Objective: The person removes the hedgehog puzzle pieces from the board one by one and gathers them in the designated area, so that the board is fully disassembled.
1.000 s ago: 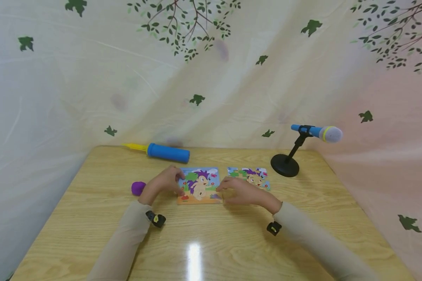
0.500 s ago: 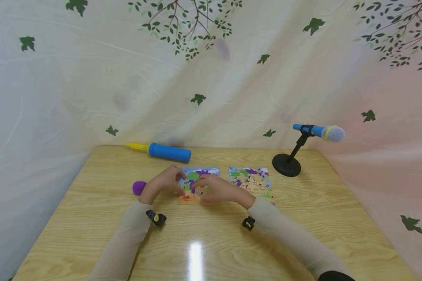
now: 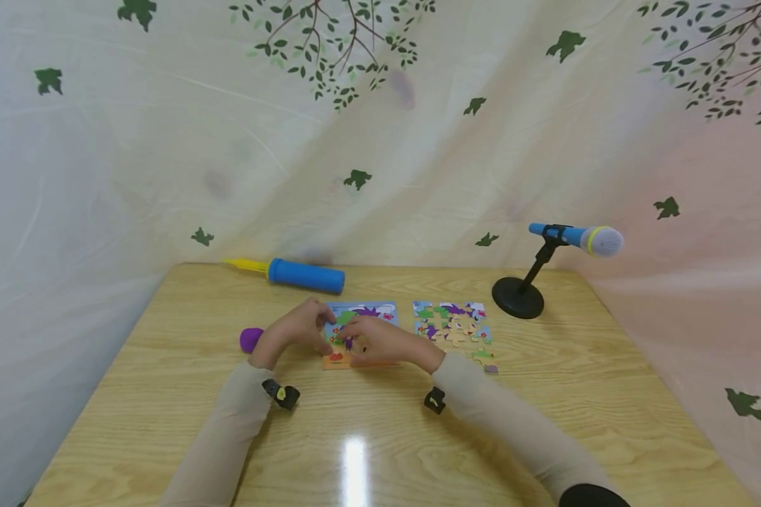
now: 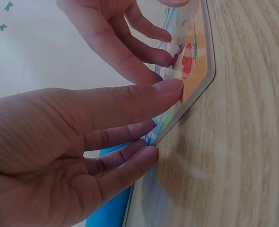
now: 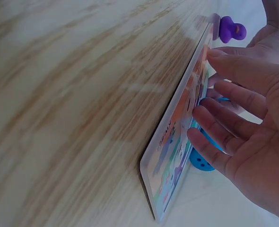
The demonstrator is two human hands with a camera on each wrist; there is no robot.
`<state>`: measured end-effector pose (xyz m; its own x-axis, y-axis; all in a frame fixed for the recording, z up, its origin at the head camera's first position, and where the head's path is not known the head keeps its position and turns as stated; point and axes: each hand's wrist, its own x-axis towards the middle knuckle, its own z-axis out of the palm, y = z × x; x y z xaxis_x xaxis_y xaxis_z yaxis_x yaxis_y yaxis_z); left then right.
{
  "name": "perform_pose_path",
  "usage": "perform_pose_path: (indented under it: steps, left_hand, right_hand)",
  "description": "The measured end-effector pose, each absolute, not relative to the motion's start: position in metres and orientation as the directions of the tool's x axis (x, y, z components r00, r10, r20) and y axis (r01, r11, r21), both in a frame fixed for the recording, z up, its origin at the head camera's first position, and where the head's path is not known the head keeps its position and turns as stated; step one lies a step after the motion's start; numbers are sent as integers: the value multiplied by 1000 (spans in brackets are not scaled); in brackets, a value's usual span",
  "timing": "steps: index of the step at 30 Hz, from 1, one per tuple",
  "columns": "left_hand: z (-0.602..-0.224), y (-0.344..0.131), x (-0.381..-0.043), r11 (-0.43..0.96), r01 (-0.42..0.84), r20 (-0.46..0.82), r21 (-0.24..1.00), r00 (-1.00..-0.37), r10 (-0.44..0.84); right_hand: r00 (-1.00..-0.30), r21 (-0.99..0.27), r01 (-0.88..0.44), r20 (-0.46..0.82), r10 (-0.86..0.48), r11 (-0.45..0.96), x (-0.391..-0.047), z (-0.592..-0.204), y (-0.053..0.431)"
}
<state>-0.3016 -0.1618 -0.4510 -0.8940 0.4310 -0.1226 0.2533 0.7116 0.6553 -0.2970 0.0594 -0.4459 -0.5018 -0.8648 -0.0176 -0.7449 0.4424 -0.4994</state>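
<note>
A puzzle board (image 3: 370,308) printed with a purple-haired cartoon animal lies flat in mid-table, partly covered by both hands. My left hand (image 3: 301,324) is at its left side; in the left wrist view the thumb (image 4: 168,86) rests on the board's edge and the other fingertips touch the rim farther along. Over the picture reaches my right hand (image 3: 383,341), its fingers loosely extended. The right wrist view shows its fingertips (image 5: 198,113) right at the printed surface, with nothing visible between them. Right of the board, loose jigsaw pieces (image 3: 421,310) lie in a roughly assembled picture with gaps.
Behind the board lies a blue hand pump (image 3: 307,275) with a yellow nozzle. A purple knobbly object (image 3: 250,339) sits beside my left wrist. At the back right stands a blue microphone (image 3: 573,238) on a black stand. A leaf-printed cloth (image 3: 418,162) hangs behind the table.
My right hand has moved left from the board's right edge to over its picture, uncovering more of the loose pieces. The left hand has stayed at the left edge.
</note>
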Motion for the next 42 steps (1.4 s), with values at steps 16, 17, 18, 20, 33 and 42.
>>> perform_pose_path:
  steps: [16,17,18,20,33,42]
  left_hand:
    - [-451,-162,-303,716,250,-125,651,-896,426]
    - [-451,-162,-303,718,248,-127,651,-897,424]
    - [-451,-162,-303,719,243,-130,651,-898,421]
    - [-451,-162,-303,722,237,-134,651,-899,416]
    - [-450,-162,-303,705,254,-123,662,-891,437]
    - [-449,-163,-303,696,266,-126,667,-881,457]
  right_hand:
    - [-531,-518,-717,-26,-847,466,-298,-447,51]
    - [-534,-520,-713,-31,-845,470,-298,-447,50]
    - [-534,-519,-713,-33,-845,471,-299,-447,50]
    - [-534,-521,-711,-37,-844,472,-299,-447,49]
    - [-537,-537,-698,-45,-842,473,-300,-450,50]
    - [-531,-513,-717,-39,-847,473,-298,-449,50]
